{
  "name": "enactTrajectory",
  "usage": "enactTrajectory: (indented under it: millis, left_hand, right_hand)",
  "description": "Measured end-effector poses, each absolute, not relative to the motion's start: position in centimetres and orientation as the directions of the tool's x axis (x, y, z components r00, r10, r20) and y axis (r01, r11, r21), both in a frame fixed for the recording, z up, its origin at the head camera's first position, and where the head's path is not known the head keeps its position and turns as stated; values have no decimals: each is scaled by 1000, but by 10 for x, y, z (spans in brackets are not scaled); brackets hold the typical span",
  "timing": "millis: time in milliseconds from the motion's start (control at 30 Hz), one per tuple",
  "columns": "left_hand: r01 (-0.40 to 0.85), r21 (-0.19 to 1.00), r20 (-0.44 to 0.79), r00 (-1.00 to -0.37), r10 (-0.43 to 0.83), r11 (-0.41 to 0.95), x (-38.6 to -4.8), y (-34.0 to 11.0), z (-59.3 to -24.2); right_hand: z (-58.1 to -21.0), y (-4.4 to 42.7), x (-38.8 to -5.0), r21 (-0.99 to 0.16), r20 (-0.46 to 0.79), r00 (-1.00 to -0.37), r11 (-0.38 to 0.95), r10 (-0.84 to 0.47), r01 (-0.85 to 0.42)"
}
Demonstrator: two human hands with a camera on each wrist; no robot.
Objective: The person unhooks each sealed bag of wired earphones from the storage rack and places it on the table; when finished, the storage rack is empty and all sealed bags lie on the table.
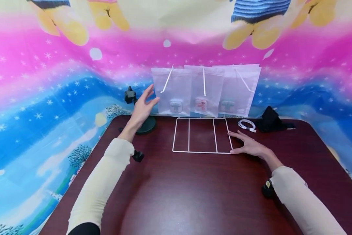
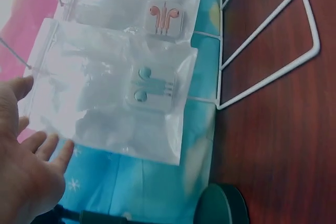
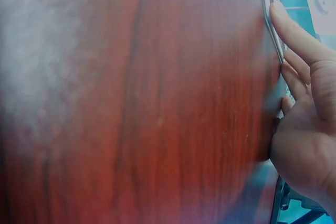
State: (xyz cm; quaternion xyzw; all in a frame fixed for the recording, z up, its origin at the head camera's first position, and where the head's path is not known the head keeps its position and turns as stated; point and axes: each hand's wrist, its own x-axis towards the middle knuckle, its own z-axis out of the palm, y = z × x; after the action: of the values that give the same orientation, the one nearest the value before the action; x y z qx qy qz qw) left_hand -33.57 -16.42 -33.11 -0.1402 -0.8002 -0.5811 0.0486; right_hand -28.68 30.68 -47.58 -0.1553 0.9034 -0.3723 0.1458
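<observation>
A white wire rack [image 1: 202,152] rests on the table, its hooks bearing several frosted zip bags. Earphones in clear cases show inside the left bag [image 1: 167,81], the middle bag [image 1: 212,85] and the right bag [image 1: 231,86]; the left bag's earphones [image 2: 152,87] look mint green, the middle one's [image 2: 164,19] pinkish. My left hand [image 1: 142,109] is beside the left bag with fingers spread; whether it touches the plastic I cannot tell. At the rack base's right side, my right hand [image 1: 249,145] touches the wire with thumb and fingertips, the fingers extended.
Left of the rack stands a dark green round base [image 1: 146,125] with a black holder [image 1: 130,94] above it. A coiled white cable [image 1: 246,125] and a black folded object [image 1: 271,121] lie at the back right. A patterned cloth [image 1: 76,78] hangs behind the table.
</observation>
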Motion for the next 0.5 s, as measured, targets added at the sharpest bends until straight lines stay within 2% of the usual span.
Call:
enactTrajectory:
  millis: [233,500]
  left_hand:
    - [363,894,369,-929,28,264,-357,-151,-323]
    - [287,935,302,-952,-41,207,-384,-142,-310]
  right_hand:
    - [-478,303,-286,-713,-140,-908,677,-395,-185]
    - [-477,305,-286,-711,-146,-911,682,-385,-174]
